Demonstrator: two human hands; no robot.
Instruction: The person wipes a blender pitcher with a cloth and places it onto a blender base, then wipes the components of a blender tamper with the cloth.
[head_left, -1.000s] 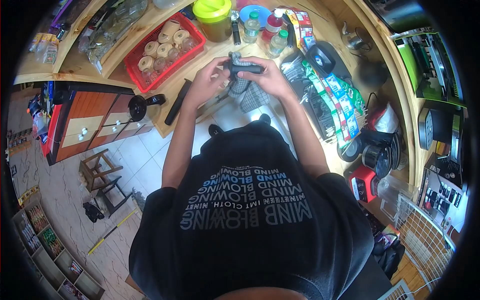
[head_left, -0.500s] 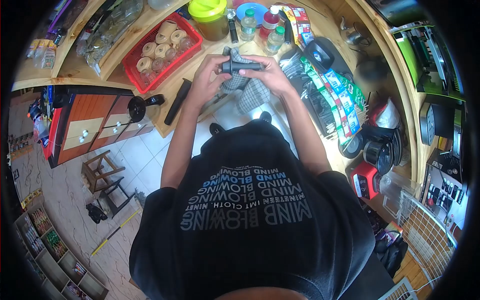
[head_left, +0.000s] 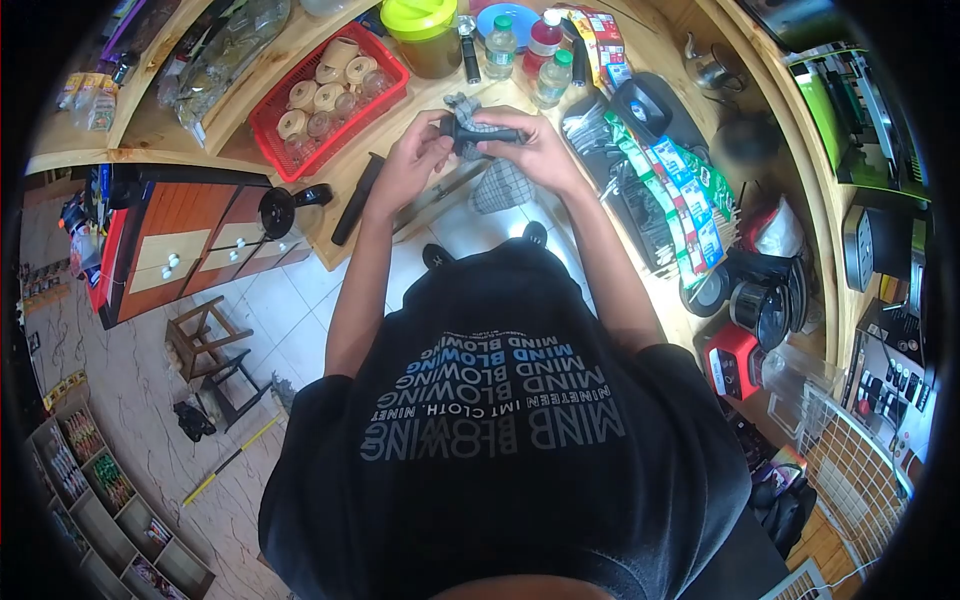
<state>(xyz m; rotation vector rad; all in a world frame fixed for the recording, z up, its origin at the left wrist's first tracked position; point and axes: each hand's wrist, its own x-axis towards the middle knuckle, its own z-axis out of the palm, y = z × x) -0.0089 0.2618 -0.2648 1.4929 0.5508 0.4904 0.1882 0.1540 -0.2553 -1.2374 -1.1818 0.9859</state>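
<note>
Above the counter's front edge, a black flashlight (head_left: 490, 134) lies sideways between my hands, its wider head to the left. My left hand (head_left: 420, 152) is closed on that head end, thumb against it. My right hand (head_left: 530, 150) grips the tube together with a grey checkered cloth (head_left: 502, 188). Part of the cloth bunches up behind the flashlight; the rest hangs below my right fingers. To the left of my left hand, a long black flashlight-like tube (head_left: 358, 200) rests on the counter.
A red basket (head_left: 300, 165) of lidded jars sits at the back left. Behind my hands stand a yellow-lidded tub (head_left: 425, 60), another flashlight (head_left: 469, 52) and several bottles (head_left: 500, 48). Sachet strips (head_left: 680, 205) and black utensils cover the right side. A black-handled pan (head_left: 283, 210) juts out left.
The cloth has shifted: less of it hangs down and more is gathered around the flashlight. My left fingers have moved slightly on the head end. The view has shifted a little.
</note>
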